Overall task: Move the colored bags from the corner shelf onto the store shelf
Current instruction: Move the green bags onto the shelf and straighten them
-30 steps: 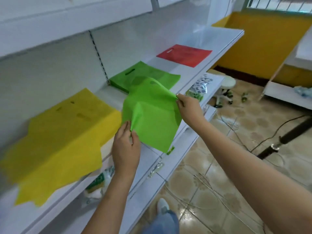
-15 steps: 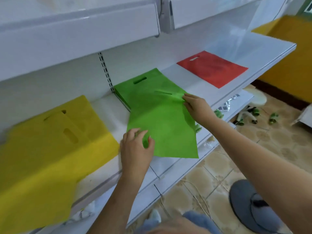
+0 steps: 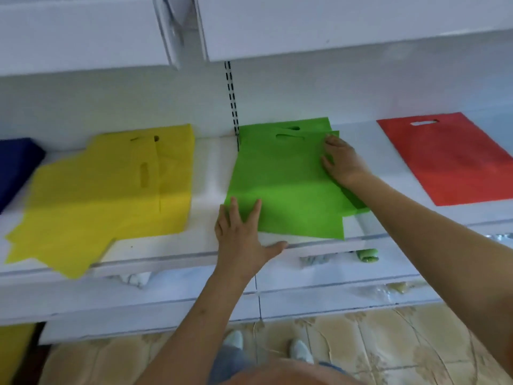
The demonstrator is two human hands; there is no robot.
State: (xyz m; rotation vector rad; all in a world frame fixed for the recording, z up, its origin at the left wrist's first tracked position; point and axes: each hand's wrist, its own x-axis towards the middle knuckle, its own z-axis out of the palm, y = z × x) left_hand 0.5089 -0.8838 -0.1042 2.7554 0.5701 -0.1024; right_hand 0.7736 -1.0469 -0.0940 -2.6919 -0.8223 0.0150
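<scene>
A green bag (image 3: 288,187) lies flat on a small stack of green bags on the white store shelf (image 3: 208,245). My left hand (image 3: 241,234) presses its near left corner with straight fingers, the thumb along the shelf's front edge. My right hand (image 3: 340,159) lies flat on the bag's far right side, near the handle cut-out. Left of the green stack sits a spread pile of yellow bags (image 3: 111,190). A red bag (image 3: 449,159) lies flat at the right.
A dark blue bag pile (image 3: 15,165) is at the far left. An upper shelf (image 3: 333,26) overhangs the bags. Lower shelves (image 3: 319,287) hold small packets. My feet stand on a tiled floor (image 3: 388,343) below.
The green bag, held up by both hands a second ago, now lies flat on the green stack. Both hands went from pinching its edges to pressing it down. The view has turned square to the shelf.
</scene>
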